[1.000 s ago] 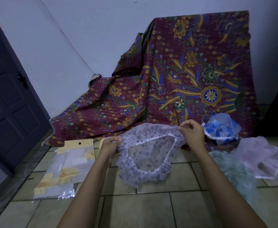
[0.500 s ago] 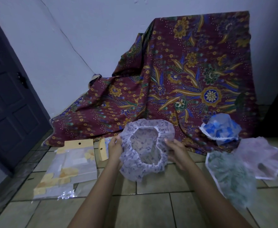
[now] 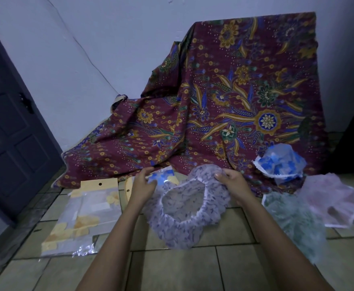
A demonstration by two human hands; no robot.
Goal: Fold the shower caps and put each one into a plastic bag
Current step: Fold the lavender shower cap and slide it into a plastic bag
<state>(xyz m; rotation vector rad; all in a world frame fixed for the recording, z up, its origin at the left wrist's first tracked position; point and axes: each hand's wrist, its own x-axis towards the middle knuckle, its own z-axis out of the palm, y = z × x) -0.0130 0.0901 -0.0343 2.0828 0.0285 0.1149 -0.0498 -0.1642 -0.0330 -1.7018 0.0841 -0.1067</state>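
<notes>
Dull greenish floor tiles point(image 3: 230, 267) meet a pale wall, with a dark panelled door point(image 3: 10, 148) at the left and a maroon batik cloth with gold and blue flowers point(image 3: 224, 114) draped over something bulky at the back, its hem spilling onto the floor. Above the tiles near the cloth's hem is the lilac leaf-printed plastic shower cap with a white elastic rim point(image 3: 184, 229), held up between both hands with its opening facing the camera, probably so the rim can be evened out before the first fold. The right hand point(image 3: 233, 184) pinches the cap's upper edge between thumb and curled fingers. The left hand point(image 3: 142, 186) lies against the left side of the rim with its thumb raised; its back hides the fingertips, so I cannot tell whether it grips the plastic or only steadies it. Just behind that hand lies a clear bag with a yellow card header and a blue cap inside point(image 3: 162, 177), which looks like one already packed. Farther left a stack of clear plastic bags with yellow card headers point(image 3: 84, 215) lies flat, close enough for the left hand to reach one. To the right the other caps wait unfolded: a blue-and-white shower cap point(image 3: 281, 162) resting on the cloth, a green-patterned shower cap point(image 3: 295, 221) on the tiles, and a pale pink shower cap point(image 3: 339, 198) just beyond it. Folding of the lilac cap seems not yet begun.
</notes>
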